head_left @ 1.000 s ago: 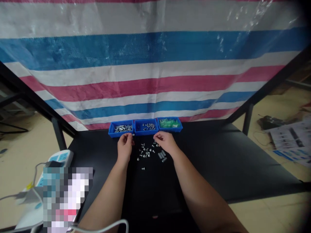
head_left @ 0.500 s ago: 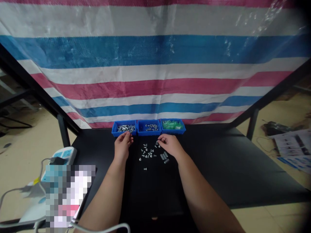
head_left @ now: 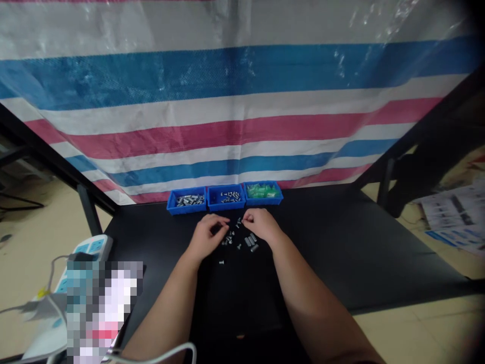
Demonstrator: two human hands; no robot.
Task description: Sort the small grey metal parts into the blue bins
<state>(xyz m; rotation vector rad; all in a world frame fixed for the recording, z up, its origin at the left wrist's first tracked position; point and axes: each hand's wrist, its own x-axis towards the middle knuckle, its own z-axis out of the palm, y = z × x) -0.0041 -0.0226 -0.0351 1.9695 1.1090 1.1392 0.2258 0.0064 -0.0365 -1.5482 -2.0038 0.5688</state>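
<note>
A scatter of small silver screws [head_left: 230, 239] and short metal sleeves [head_left: 251, 241] lies on the black table [head_left: 341, 253]. My left hand [head_left: 207, 235] rests over the left side of the scatter, fingers curled and pinched on something too small to name. My right hand [head_left: 261, 224] sits at the scatter's far right, thumb and fingers pinched together on a small piece. Behind them stand three blue trays: the left tray [head_left: 187, 201] with metal sleeves, the middle tray [head_left: 226, 198] with screws, the right tray [head_left: 263, 193] with green plastic parts.
A striped blue, pink and white tarp [head_left: 235, 101] hangs behind the table. A white power strip [head_left: 89, 248] with cables lies at the left edge, beside a blurred patch. Printed sheets [head_left: 454, 217] lie on the floor at right. Black frame legs stand at both sides.
My left hand has moved from the front of the left tray rightwards and back onto the scatter of screws. My right hand has stayed almost in place.
</note>
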